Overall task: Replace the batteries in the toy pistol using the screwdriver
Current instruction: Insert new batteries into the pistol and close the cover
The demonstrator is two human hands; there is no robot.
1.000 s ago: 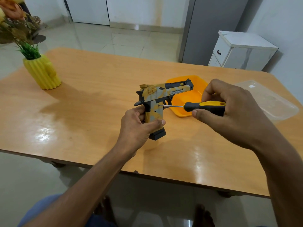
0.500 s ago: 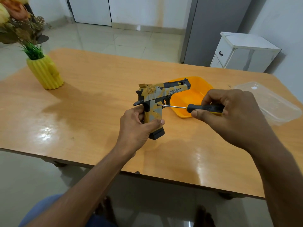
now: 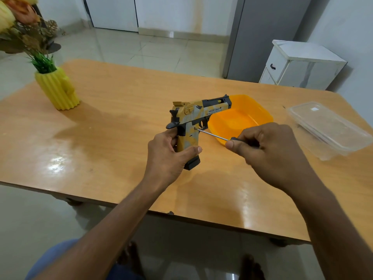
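Note:
My left hand (image 3: 167, 156) grips the handle of the yellow, grey and black toy pistol (image 3: 198, 114), holding it upright above the table with the barrel pointing right. My right hand (image 3: 270, 150) is closed around the handle of the screwdriver (image 3: 214, 134). Its thin metal shaft slants up to the left, and its tip touches the right side of the pistol's grip just below the trigger. Most of the screwdriver's handle is hidden inside my fingers.
An empty orange bowl (image 3: 260, 112) sits behind the pistol. A clear plastic container (image 3: 331, 128) lies near the wooden table's (image 3: 111, 122) right edge. A yellow ribbed vase (image 3: 57, 89) with flowers stands at the far left. A white cabinet (image 3: 300, 65) stands beyond the table.
My right hand has dropped lower and rolled over the screwdriver handle, so the shaft now slants instead of lying level. The tip stays on the pistol's grip. The left hand holds still.

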